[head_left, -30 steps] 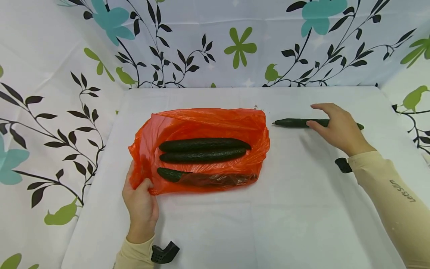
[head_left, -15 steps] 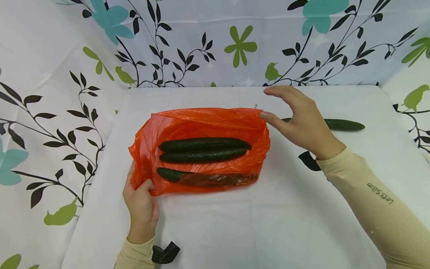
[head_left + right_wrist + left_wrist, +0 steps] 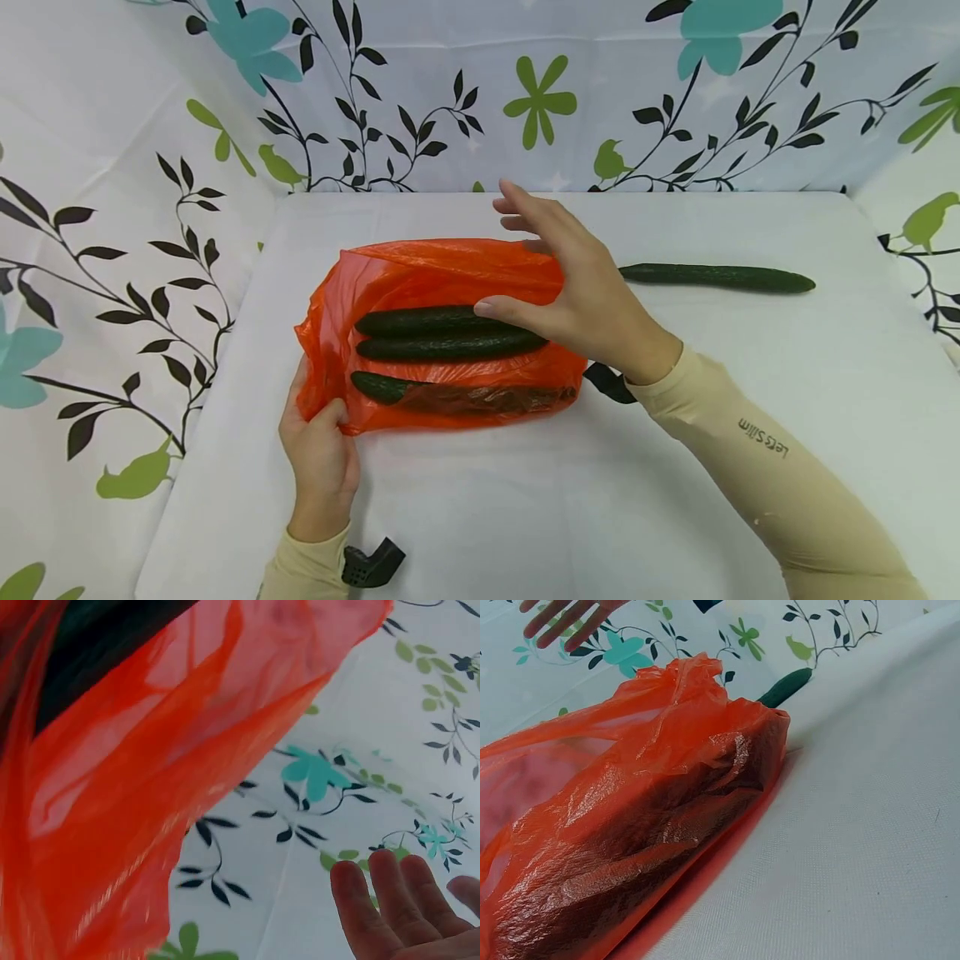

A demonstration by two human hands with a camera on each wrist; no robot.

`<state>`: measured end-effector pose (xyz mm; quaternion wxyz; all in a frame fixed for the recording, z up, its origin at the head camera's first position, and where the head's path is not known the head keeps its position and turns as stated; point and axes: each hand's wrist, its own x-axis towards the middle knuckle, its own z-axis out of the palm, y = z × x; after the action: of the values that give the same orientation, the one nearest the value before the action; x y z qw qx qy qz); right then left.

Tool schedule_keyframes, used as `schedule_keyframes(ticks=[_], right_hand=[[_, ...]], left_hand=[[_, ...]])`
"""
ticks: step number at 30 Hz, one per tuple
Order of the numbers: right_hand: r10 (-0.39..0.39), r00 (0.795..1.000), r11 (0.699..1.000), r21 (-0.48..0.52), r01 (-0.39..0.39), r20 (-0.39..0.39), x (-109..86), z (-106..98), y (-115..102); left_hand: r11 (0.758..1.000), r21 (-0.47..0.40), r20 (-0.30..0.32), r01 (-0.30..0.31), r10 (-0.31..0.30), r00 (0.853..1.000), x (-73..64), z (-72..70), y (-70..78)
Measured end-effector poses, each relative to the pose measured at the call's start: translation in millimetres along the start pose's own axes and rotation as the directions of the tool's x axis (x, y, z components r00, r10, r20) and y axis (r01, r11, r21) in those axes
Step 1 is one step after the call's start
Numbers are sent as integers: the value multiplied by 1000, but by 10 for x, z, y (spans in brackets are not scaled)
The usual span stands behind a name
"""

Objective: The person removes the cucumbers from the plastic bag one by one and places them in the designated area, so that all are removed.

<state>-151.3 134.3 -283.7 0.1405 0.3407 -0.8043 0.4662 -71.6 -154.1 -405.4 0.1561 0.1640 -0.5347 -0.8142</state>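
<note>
A red plastic bag (image 3: 420, 267) lies on the table with its opening spread, and my left hand (image 3: 318, 458) pinches its near left edge. Two dark green cucumbers (image 3: 442, 346) lie side by side in the bag's opening. A third cucumber (image 3: 378, 388) lies closer to me, mostly under the red film. Above the bag's right part hovers my right hand (image 3: 592, 292), fingers extended and thumb apart, holding nothing; it hides the right end of the upper cucumber. In the right wrist view, the fingers (image 3: 397, 900) stand clear of the bag (image 3: 150, 787).
A loose cucumber (image 3: 720, 277) lies on the white table (image 3: 675, 467) to the right of the bag, its left tip near my right wrist. Patterned cloth (image 3: 420, 75) with leaves and birds hangs behind the table and at its sides. Black wrist mounts (image 3: 372, 564) jut from both sleeves.
My right hand has moved left, from over the loose cucumber to above the bag. The left hand keeps its hold and has shifted the bag's left edge slightly right.
</note>
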Motion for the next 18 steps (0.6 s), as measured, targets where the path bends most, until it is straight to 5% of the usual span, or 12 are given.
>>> schedule_keyframes(ticks=[11, 18], right_hand=[[104, 993, 957, 265, -117, 64, -113, 332, -73], [226, 946, 892, 340, -298, 233, -219, 597, 67]], left_hand=[[1000, -29, 20, -8, 9, 1000, 9, 53, -22], [1000, -24, 24, 5, -4, 1000, -3, 98, -27]])
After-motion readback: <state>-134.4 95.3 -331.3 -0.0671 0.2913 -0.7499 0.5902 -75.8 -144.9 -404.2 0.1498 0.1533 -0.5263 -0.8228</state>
